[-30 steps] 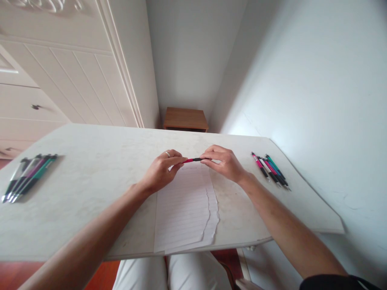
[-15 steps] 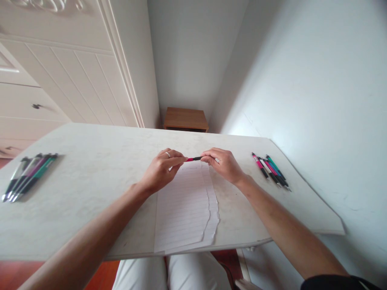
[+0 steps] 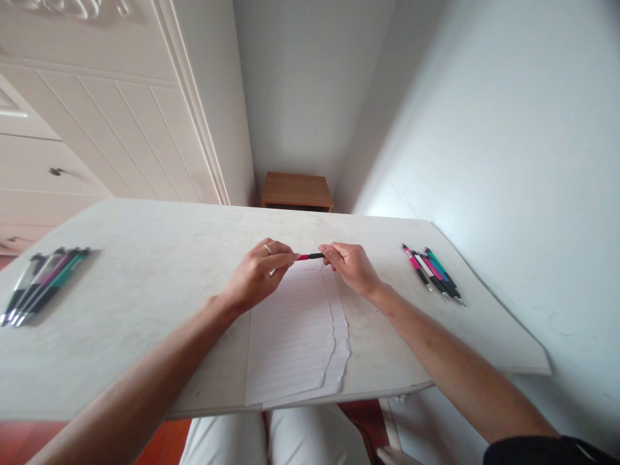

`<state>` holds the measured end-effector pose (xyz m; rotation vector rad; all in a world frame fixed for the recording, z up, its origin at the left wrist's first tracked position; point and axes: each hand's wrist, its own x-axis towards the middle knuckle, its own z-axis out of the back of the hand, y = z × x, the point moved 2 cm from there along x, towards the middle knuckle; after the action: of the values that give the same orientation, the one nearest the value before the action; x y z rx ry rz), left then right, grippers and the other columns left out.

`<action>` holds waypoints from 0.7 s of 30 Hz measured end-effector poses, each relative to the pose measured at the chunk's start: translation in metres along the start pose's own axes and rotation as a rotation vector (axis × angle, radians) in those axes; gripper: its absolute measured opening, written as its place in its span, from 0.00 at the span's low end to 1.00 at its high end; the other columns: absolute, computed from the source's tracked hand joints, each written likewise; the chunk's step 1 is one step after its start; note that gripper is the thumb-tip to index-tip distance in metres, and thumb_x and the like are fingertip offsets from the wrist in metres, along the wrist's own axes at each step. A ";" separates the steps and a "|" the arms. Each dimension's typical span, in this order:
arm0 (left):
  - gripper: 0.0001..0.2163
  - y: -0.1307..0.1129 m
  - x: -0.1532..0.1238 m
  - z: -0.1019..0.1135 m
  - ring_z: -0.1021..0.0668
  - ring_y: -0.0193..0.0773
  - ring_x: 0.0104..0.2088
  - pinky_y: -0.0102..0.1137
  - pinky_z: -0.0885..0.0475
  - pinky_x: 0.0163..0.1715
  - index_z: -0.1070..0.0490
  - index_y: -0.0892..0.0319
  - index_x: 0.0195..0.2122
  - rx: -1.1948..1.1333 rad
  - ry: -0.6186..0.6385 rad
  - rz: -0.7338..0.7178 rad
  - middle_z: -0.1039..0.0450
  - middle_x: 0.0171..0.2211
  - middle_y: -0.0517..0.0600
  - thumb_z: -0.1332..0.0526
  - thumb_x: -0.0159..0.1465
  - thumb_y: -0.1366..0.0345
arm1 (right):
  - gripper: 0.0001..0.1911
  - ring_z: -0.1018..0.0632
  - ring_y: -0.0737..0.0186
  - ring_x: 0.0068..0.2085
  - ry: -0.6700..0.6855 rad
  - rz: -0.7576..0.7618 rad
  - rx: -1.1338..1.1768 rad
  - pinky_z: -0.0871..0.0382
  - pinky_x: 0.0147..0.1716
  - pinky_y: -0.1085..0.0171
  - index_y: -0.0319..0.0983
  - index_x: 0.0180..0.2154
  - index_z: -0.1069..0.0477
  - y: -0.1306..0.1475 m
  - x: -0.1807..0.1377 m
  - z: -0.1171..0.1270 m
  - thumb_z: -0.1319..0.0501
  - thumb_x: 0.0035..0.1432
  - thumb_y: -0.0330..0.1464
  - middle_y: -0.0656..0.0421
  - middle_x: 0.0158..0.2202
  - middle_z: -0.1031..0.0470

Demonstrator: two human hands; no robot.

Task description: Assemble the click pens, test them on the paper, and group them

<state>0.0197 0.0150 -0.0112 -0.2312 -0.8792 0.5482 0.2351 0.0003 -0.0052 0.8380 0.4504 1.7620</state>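
Observation:
A pink and black pen [image 3: 308, 256] is held level between my two hands, just over the top edge of the lined paper [image 3: 290, 336]. My left hand [image 3: 264, 268], with a ring on one finger, pinches its pink end. The black end sits in the fingers of my right hand [image 3: 347, 261], thumb lying along it; its tip is hidden there. The paper is loose sheets with a torn right edge, lying on the white table [image 3: 159, 271].
Several pens [image 3: 46, 284] in clear, purple and green lie in a row at the table's left. Another group of pens [image 3: 433, 274], pink, white, blue and green, lies at the right near the wall [image 3: 523, 161]. A wooden stand [image 3: 297, 188] is behind the table, a white cabinet [image 3: 121, 129] at left.
My right hand has turned and shifted its grip, its thumb now stretched along the pen's black end. My left hand keeps its pinch nearly in place. The pen groups have not moved.

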 end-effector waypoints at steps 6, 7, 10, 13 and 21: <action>0.09 0.002 0.001 -0.002 0.24 0.37 0.37 0.33 0.28 0.39 0.22 0.58 0.40 0.006 -0.021 -0.046 0.22 0.36 0.52 0.42 0.67 0.72 | 0.33 0.28 0.67 0.20 0.060 -0.137 0.094 0.37 0.24 0.67 0.38 0.22 0.28 -0.007 0.000 -0.003 0.50 0.62 0.56 0.60 0.16 0.30; 0.08 0.003 0.001 -0.003 0.24 0.37 0.37 0.32 0.28 0.38 0.22 0.58 0.41 0.001 -0.040 -0.046 0.22 0.35 0.51 0.41 0.66 0.72 | 0.33 0.28 0.67 0.19 0.074 -0.155 0.132 0.37 0.23 0.67 0.37 0.23 0.28 -0.008 0.000 -0.004 0.50 0.62 0.57 0.60 0.17 0.29; 0.08 0.006 0.001 -0.004 0.23 0.37 0.37 0.31 0.27 0.38 0.22 0.59 0.41 -0.007 -0.072 -0.031 0.22 0.35 0.51 0.40 0.65 0.73 | 0.33 0.27 0.67 0.19 0.068 -0.203 0.271 0.34 0.22 0.67 0.36 0.29 0.25 -0.013 0.001 -0.005 0.49 0.61 0.58 0.57 0.22 0.24; 0.08 0.007 0.001 -0.004 0.23 0.37 0.36 0.32 0.27 0.38 0.22 0.59 0.41 0.004 -0.076 -0.017 0.22 0.35 0.51 0.39 0.65 0.73 | 0.30 0.23 0.65 0.24 0.035 -0.183 0.395 0.30 0.26 0.66 0.36 0.38 0.24 -0.017 0.005 -0.002 0.45 0.59 0.56 0.55 0.29 0.21; 0.08 0.009 0.000 -0.003 0.23 0.37 0.36 0.33 0.26 0.38 0.21 0.59 0.41 0.023 -0.091 0.008 0.22 0.35 0.51 0.38 0.64 0.73 | 0.16 0.24 0.65 0.27 0.057 -0.078 0.344 0.30 0.31 0.65 0.37 0.33 0.23 -0.013 0.007 0.004 0.32 0.52 0.44 0.59 0.27 0.22</action>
<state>0.0189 0.0227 -0.0170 -0.1901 -0.9596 0.5800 0.2458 0.0107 -0.0088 0.9956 0.8296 1.6635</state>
